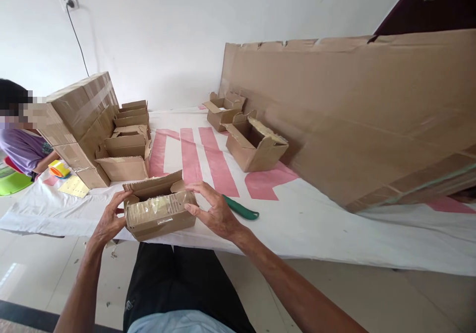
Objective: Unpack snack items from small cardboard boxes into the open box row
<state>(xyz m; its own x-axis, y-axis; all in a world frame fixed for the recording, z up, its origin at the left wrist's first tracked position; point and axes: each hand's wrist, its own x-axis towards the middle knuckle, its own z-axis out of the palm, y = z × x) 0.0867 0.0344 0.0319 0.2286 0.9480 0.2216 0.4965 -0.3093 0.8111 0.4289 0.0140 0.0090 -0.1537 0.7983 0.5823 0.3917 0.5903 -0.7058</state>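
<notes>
We see the left hand (110, 220) clasped around the left end of a small cardboard box (159, 213), fingers curled at its upper edge. The right hand (213, 210) grips the box's right end, fingers spread over the top corner. The box is held between both hands just above the near edge of a white sheet (316, 219) with pink stripes that covers the floor; its back flap stands up and clear tape shines across its top.

Just to the right of the right hand, a green-handled tool (241, 209) lies on the sheet. Behind the held box are several open boxes (124, 157), and beside them a stack of taped cartons (80, 119). Farther back to the right sit two more open boxes (255, 144). A large flat cardboard sheet (353, 114) leans along the right side.

At the far left, another person (22, 147) in a purple top sits near a roll of tape (58, 168) and a yellow sheet of paper (74, 186).
</notes>
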